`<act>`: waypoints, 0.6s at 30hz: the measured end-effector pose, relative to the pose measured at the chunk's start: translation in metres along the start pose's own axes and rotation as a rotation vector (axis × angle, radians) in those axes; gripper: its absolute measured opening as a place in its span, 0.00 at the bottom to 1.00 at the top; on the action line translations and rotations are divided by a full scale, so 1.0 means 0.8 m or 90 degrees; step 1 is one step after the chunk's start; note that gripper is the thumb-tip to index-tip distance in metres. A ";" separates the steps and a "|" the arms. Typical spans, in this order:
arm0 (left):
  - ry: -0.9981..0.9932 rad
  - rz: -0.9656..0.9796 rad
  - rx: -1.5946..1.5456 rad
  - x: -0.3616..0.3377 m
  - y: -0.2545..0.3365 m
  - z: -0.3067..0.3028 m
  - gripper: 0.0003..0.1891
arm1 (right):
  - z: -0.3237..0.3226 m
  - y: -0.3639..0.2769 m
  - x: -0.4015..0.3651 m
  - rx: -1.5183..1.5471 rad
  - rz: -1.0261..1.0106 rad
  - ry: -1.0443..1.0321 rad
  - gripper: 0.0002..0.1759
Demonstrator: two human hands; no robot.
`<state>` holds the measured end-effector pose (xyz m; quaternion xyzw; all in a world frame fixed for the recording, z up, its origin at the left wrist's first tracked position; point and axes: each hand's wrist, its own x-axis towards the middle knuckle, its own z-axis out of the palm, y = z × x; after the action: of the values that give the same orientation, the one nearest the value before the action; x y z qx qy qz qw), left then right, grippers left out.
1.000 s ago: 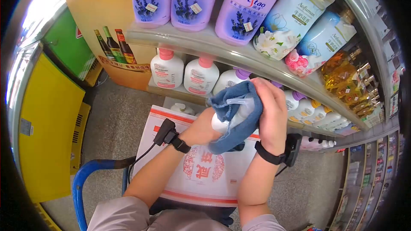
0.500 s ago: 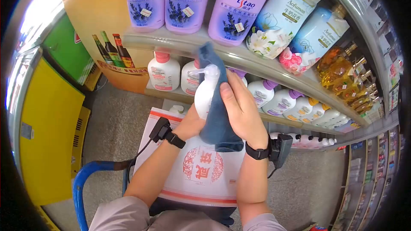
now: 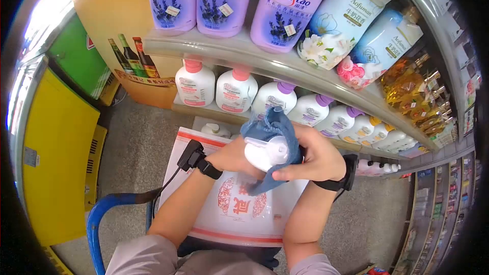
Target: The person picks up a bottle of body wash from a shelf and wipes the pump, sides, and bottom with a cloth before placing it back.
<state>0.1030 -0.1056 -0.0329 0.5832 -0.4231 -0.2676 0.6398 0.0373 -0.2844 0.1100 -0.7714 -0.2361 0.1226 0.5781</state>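
A white pump bottle (image 3: 265,154) is held above the white and red box, its pump top tipped toward the camera. My left hand (image 3: 235,157) grips the bottle from the left side, with its fingertips partly hidden behind it. A blue cloth (image 3: 285,131) wraps around the back and right side of the bottle. My right hand (image 3: 318,157) presses the cloth against the bottle, its thumb on the near side. Both wrists wear black straps with small devices.
The box (image 3: 204,209) lies below my hands. Ahead, a shelf (image 3: 204,46) holds purple and blue bottles, with white bottles (image 3: 237,90) on the level beneath. A blue metal bar (image 3: 97,224) curves at the left, near a yellow cabinet (image 3: 58,158). More shelves stand right.
The bottle has tilted, turning its pump top toward the camera, and has come lower. My right hand and the cloth have moved down, and the cloth now bunches around the pump end.
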 end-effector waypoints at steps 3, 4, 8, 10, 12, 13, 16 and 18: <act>-0.002 -0.055 -0.032 0.001 0.001 0.000 0.34 | 0.000 0.000 0.006 -0.030 -0.022 -0.004 0.28; -0.004 -0.071 -0.032 0.001 -0.005 -0.001 0.35 | 0.001 0.000 0.006 -0.029 -0.024 0.000 0.28; 0.044 -0.027 -0.013 -0.001 -0.006 0.000 0.35 | 0.009 -0.002 0.010 -0.108 -0.034 0.058 0.27; 0.110 -0.019 -0.083 -0.002 0.009 0.003 0.34 | 0.013 -0.005 0.011 -0.170 -0.030 0.099 0.27; 0.110 0.007 -0.113 0.003 0.014 0.006 0.32 | 0.016 -0.009 0.015 -0.210 -0.017 0.130 0.28; 0.112 -0.008 -0.120 0.005 0.023 0.007 0.32 | 0.016 -0.001 0.015 -0.233 -0.060 0.156 0.27; 0.163 0.039 -0.099 0.005 0.026 0.016 0.28 | 0.018 -0.004 0.013 -0.208 -0.037 0.211 0.25; 0.226 0.074 -0.091 0.011 0.019 0.028 0.27 | 0.020 0.001 0.014 -0.225 -0.031 0.271 0.24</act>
<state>0.0859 -0.1223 -0.0168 0.5489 -0.3164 -0.1529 0.7584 0.0397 -0.2657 0.1057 -0.8626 -0.1456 -0.0991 0.4742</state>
